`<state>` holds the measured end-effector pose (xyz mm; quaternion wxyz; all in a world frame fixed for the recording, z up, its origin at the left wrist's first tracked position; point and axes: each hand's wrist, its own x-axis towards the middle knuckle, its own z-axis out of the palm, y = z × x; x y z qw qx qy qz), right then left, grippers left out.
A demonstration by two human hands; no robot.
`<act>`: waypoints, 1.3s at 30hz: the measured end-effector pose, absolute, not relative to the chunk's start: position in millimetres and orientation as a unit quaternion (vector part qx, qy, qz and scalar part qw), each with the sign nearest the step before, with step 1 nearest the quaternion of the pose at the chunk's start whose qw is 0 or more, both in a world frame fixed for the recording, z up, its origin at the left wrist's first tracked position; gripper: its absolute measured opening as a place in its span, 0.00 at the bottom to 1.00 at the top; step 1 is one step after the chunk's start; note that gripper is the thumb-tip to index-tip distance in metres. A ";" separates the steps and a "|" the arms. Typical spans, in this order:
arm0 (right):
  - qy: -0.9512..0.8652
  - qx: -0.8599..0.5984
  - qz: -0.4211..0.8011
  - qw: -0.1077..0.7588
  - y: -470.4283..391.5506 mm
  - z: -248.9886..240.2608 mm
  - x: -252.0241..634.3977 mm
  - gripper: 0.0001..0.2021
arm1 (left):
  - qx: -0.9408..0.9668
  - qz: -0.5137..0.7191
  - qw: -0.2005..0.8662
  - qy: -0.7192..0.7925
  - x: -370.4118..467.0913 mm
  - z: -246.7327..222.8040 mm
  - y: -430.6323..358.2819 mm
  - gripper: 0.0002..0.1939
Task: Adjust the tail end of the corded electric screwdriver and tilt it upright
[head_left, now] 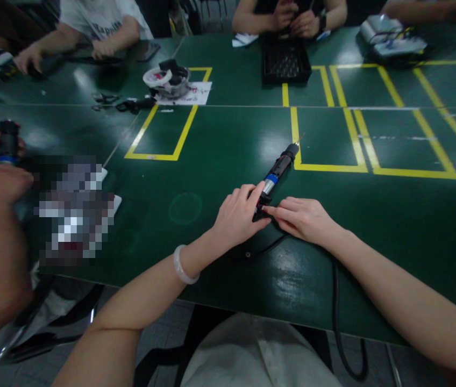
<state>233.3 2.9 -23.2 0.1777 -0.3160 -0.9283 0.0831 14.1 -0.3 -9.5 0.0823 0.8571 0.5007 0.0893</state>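
A black electric screwdriver (279, 163) with a blue band, a silver section and a thin bit lies slanted on the green table, its tip pointing away to the right. My left hand (236, 214) is wrapped over its rear part. At the rear end, the fingers of my right hand (306, 219) press close together against a small red part, and the exact grip is partly hidden. A black cord (272, 245) shows on the table below my right hand.
The green table (228, 156) carries yellow tape outlines. Across it are a black tray (286, 60), a roll-filled clear container (177, 80) on paper, and a device with wires (399, 45). A co-worker's hand (0, 177) holds a similar tool at left. A thick cable (336, 306) hangs over the front edge.
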 end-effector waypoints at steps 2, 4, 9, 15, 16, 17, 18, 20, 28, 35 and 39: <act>-0.930 -0.312 0.080 0.178 2.7 -23.1 234.7 0.18 | 0.857 0.086 0.071 0.502 14.9 -9.1 -0.6 0.42; -0.929 -0.314 0.078 0.178 2.4 -24.0 235.5 0.19 | 0.857 0.080 0.062 0.506 15.8 -9.0 -0.7 0.43; -0.928 -0.314 0.071 0.191 0.7 -26.3 235.7 0.19 | 0.853 0.066 0.042 0.516 20.1 -7.5 -1.7 0.45; -0.913 -0.332 0.116 0.206 -0.1 -27.4 233.1 0.19 | 0.849 0.053 0.028 0.526 26.2 -4.6 -2.6 0.32; -0.904 -0.342 0.138 0.217 0.4 -27.6 233.0 0.19 | 0.849 0.054 0.028 0.525 26.1 -5.0 -2.2 0.32; -0.891 -0.357 0.164 0.229 1.2 -27.8 233.2 0.19 | 0.850 0.057 0.028 0.524 25.3 -5.6 -1.5 0.32; -0.874 -0.374 0.192 0.241 2.3 -27.9 233.8 0.19 | 0.851 0.061 0.029 0.521 23.9 -6.6 -0.5 0.32; -0.834 -0.410 0.251 0.269 5.4 -28.0 235.8 0.18 | 0.853 0.068 0.032 0.517 19.5 -9.0 2.3 0.33; -0.672 -0.455 0.450 0.372 19.5 -32.9 243.5 0.14 | 0.847 0.044 0.031 0.529 -12.1 -9.3 26.3 0.37; -0.633 -0.445 0.502 0.386 19.5 -33.0 242.1 0.13 | 0.801 0.034 0.005 0.598 -63.9 -12.2 62.5 0.37; -0.636 -0.442 0.503 0.383 18.9 -34.1 242.8 0.13 | 0.755 0.033 -0.022 0.655 -99.3 -16.2 89.0 0.36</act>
